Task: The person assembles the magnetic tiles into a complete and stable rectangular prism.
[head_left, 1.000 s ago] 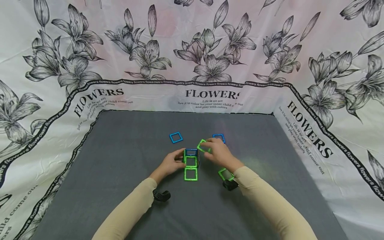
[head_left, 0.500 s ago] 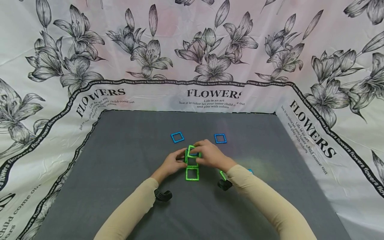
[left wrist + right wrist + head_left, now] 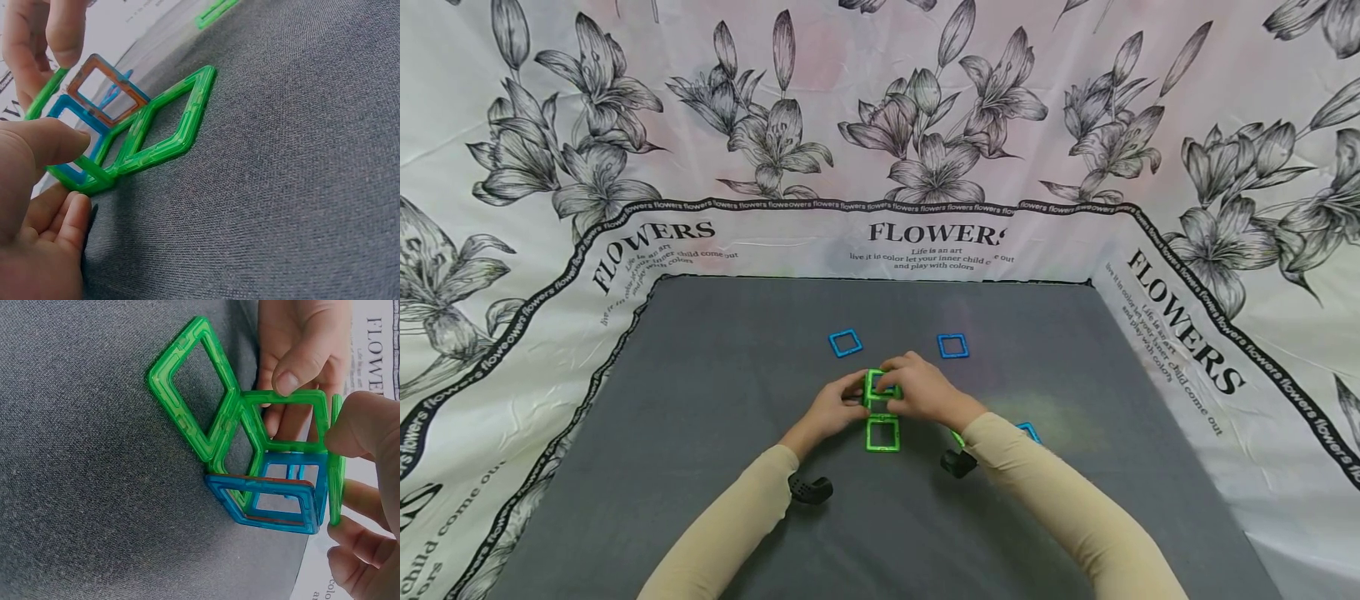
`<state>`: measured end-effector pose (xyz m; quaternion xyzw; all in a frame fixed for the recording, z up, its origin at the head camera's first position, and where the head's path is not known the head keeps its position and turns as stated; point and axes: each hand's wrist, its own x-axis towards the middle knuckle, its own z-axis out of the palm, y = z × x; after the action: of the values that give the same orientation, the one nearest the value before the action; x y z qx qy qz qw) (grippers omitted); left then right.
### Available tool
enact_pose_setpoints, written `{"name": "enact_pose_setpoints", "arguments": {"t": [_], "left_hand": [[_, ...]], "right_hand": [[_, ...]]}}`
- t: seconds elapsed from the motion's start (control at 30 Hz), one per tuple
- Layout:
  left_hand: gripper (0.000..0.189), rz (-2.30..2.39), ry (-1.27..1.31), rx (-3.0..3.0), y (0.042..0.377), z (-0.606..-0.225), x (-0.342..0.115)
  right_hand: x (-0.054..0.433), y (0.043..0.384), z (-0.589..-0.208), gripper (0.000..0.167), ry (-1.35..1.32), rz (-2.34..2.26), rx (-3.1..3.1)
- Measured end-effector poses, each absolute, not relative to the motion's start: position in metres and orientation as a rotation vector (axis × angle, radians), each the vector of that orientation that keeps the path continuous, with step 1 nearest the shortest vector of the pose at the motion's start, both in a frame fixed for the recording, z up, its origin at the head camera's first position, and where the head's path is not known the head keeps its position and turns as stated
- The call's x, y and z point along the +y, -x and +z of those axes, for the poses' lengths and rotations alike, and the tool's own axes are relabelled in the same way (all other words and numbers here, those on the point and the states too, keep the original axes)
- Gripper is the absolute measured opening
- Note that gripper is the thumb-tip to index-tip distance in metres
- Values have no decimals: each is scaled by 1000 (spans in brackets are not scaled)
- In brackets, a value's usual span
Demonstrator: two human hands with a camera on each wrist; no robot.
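Observation:
A small box of square magnetic tiles stands on the grey cloth, with a green base, a green wall (image 3: 284,397) and blue walls (image 3: 322,487), one of them backed in orange-brown (image 3: 78,87). Joined to its near side, another green tile (image 3: 882,448) lies flat. My left hand (image 3: 827,410) pinches the green wall at its left, thumb on the edge and fingers behind. Across the box top, my right hand (image 3: 921,390) holds a green square tile (image 3: 336,469) between thumb and fingers. That tile meets the walls' upper edges; whether every edge touches is hard to tell.
Two blue square tiles, one left (image 3: 834,347) and one right (image 3: 955,357), lie behind the box. Beside the right forearm are a partly covered green tile (image 3: 957,437) and another blue tile (image 3: 1030,430). A flower-printed sheet (image 3: 775,242) borders the cloth.
My right hand has carried the green tile leftward from beside the box, and the tile has gone from tilted to lying over its top. The left hand stays at the green wall.

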<state>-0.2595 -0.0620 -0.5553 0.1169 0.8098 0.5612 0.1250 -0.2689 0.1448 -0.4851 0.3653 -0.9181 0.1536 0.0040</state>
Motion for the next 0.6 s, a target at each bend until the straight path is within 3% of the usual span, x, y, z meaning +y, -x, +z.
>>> {"name": "enact_pose_setpoints", "arguments": {"t": [0.6], "left_hand": [[70,1645,-326,2372,259,-558,-62]], "right_hand": [[146,271,-490,21,-1142,505,-2887]]}}
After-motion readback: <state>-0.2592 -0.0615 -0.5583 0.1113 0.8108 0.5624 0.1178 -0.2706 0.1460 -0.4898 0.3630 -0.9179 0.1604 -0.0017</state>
